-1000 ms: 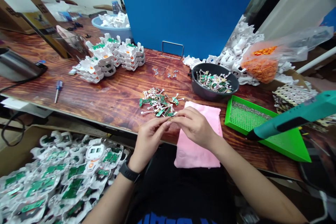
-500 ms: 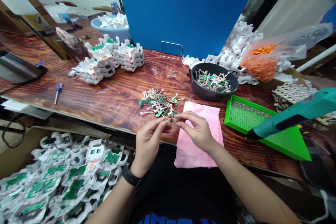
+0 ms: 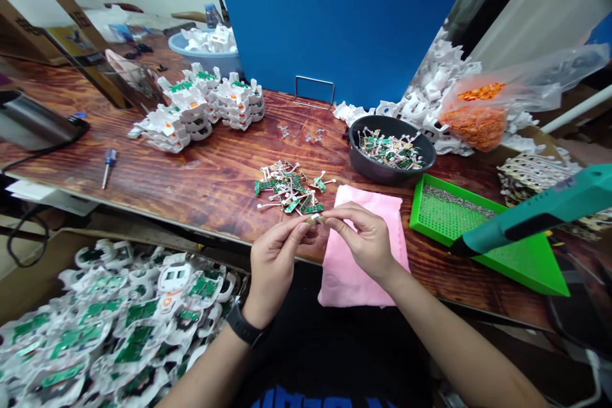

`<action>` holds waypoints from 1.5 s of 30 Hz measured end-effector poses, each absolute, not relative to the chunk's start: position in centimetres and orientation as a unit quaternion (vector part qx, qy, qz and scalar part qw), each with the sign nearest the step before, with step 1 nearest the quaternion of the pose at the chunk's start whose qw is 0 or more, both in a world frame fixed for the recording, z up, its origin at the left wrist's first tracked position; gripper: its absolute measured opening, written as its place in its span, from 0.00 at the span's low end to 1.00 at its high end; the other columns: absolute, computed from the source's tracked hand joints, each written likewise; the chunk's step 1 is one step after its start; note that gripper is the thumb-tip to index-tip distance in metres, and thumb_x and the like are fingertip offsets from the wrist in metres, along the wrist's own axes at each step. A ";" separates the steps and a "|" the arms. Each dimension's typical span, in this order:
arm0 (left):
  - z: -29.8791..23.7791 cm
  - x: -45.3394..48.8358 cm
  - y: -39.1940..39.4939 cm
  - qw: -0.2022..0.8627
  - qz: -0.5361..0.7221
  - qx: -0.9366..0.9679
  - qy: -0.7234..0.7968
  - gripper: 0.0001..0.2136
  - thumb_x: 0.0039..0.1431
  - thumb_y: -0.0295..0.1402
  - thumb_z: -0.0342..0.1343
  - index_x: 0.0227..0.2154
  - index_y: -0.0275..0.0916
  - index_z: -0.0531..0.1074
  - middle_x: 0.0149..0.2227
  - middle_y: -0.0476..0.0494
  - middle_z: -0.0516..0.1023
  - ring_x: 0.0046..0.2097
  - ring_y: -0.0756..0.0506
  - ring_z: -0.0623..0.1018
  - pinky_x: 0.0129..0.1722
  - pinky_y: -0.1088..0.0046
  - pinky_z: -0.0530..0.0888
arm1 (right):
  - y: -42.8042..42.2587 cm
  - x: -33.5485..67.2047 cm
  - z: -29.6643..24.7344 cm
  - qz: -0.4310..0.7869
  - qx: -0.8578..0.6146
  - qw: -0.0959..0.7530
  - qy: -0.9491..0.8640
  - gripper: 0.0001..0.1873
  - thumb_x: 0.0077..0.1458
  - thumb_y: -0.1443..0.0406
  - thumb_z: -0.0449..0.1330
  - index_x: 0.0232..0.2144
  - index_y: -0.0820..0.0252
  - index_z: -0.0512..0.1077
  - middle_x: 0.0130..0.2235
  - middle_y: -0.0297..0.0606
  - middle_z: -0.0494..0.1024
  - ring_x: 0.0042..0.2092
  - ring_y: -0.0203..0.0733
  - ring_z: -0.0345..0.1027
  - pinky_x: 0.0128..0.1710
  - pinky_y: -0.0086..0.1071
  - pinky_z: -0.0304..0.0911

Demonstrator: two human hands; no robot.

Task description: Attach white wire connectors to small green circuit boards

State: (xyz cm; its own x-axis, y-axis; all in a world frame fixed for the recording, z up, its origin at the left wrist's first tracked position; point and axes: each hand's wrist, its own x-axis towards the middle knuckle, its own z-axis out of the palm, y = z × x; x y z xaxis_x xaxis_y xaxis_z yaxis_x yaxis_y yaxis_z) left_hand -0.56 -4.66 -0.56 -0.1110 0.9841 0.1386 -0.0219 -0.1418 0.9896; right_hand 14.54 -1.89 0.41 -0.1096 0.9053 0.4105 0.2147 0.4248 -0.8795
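Observation:
My left hand [image 3: 275,255] and my right hand [image 3: 366,239] meet at the table's near edge, both pinching one small tan part [image 3: 315,220] between their fingertips. Just beyond them lies a loose pile of small green circuit boards with white tabs [image 3: 289,186]. Under my right hand a folded pink cloth [image 3: 356,268] hangs over the table edge. A black watch sits on my left wrist.
A dark bowl [image 3: 382,169] of more small boards stands right of the pile, a green perforated tray [image 3: 478,229] beyond it, a teal tool [image 3: 535,210] over that. White housings [image 3: 201,105] are stacked far left. A box [image 3: 109,325] of assembled units sits below left. A screwdriver [image 3: 108,164] lies left.
Both hands have stayed together at the table edge, working the small part; the fingers shifted slightly and the part shows more between the fingertips than a second ago.

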 end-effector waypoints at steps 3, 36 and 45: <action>-0.6 -0.7 -4.4 0.488 0.557 0.480 0.471 0.20 0.55 0.36 0.54 0.51 0.40 0.67 0.40 0.42 0.78 0.36 0.46 0.79 0.39 0.68 0.76 | 0.3 16.9 1.4 0.226 -0.473 0.554 -0.647 0.07 0.53 0.64 0.58 0.34 0.57 0.75 0.35 0.38 0.78 0.38 0.41 0.70 0.41 0.37 0.65; -0.5 -1.1 -3.3 0.527 0.541 0.448 0.478 0.18 0.52 0.36 0.57 0.46 0.36 0.71 0.36 0.43 0.79 0.35 0.46 0.78 0.37 0.68 0.76 | 1.1 15.8 0.4 0.407 -0.421 0.457 -0.669 0.08 0.48 0.64 0.62 0.33 0.55 0.77 0.36 0.38 0.79 0.39 0.42 0.72 0.39 0.35 0.65; -0.8 -0.9 -4.1 0.500 0.528 0.497 0.472 0.12 0.54 0.34 0.56 0.41 0.38 0.74 0.36 0.44 0.79 0.35 0.47 0.78 0.38 0.71 0.75 | -0.9 15.6 -0.3 0.502 -0.432 0.474 -0.581 0.12 0.47 0.62 0.63 0.37 0.55 0.76 0.39 0.37 0.79 0.41 0.43 0.72 0.45 0.39 0.67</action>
